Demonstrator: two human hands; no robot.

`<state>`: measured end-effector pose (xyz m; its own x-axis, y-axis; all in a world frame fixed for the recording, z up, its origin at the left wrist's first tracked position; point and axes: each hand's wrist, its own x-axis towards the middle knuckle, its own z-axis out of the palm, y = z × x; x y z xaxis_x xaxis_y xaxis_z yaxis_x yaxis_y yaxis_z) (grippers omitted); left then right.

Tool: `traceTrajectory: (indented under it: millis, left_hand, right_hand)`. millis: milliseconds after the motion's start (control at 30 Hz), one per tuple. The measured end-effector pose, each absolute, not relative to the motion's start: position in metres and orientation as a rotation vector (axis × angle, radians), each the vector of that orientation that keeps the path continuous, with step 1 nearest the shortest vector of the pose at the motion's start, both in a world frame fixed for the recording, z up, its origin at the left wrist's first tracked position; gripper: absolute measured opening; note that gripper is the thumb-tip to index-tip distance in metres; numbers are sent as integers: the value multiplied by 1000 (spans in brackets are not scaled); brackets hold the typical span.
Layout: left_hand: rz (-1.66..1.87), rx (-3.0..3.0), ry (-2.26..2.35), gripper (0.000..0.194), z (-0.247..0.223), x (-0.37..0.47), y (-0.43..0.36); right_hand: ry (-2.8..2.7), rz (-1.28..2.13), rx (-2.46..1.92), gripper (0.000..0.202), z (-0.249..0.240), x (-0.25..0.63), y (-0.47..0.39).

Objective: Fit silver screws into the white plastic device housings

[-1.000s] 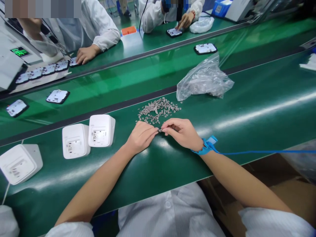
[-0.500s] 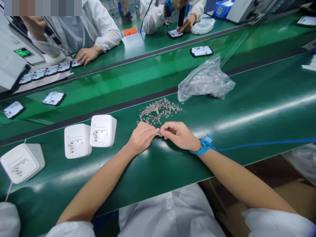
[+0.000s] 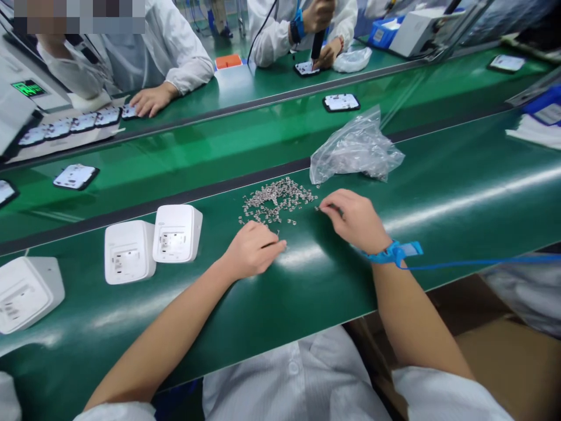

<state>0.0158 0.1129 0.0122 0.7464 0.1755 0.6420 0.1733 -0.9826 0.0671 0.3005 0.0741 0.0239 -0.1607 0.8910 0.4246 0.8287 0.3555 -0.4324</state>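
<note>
A heap of small silvery metal parts point(image 3: 280, 196) lies spread on the green bench. At its near edge is my left hand point(image 3: 252, 251), fingers curled, a small metal part point(image 3: 277, 233) showing at the fingertips. My right hand point(image 3: 357, 219) is to the right of the heap, thumb and forefinger pinched on another tiny metal part point(image 3: 317, 208) whose exact kind is too small to make out. A blue wrist strap point(image 3: 394, 252) with a cord circles my right wrist.
White plastic housings point(image 3: 179, 234) stand at the left. Behind the heap lies a clear plastic bag point(image 3: 357, 149) with parts inside. White panels in black frames point(image 3: 340, 103) sit on the sunken green strip beyond. Across it, two people point(image 3: 153, 100) work with their hands.
My hands have come apart from each other. The right has moved right and away from me, a tiny metal part in its pinch; the left has stayed near the heap. The camera view has shifted slightly.
</note>
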Motion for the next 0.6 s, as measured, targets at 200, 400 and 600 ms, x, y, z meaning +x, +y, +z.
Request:
traceTrajectory:
  millis: [200, 400, 600]
  left_hand:
    - [685, 3104, 360, 13, 14, 19, 111]
    - [601, 3114, 481, 21, 16, 20, 110]
    - [619, 3069, 691, 27, 13, 20, 108]
  right_hand:
    - [-2060, 201, -1664, 12, 10, 335, 83]
    - [-1856, 156, -1520, 20, 2, 315, 95]
    - [-1899, 115, -1547, 32, -11, 310, 107]
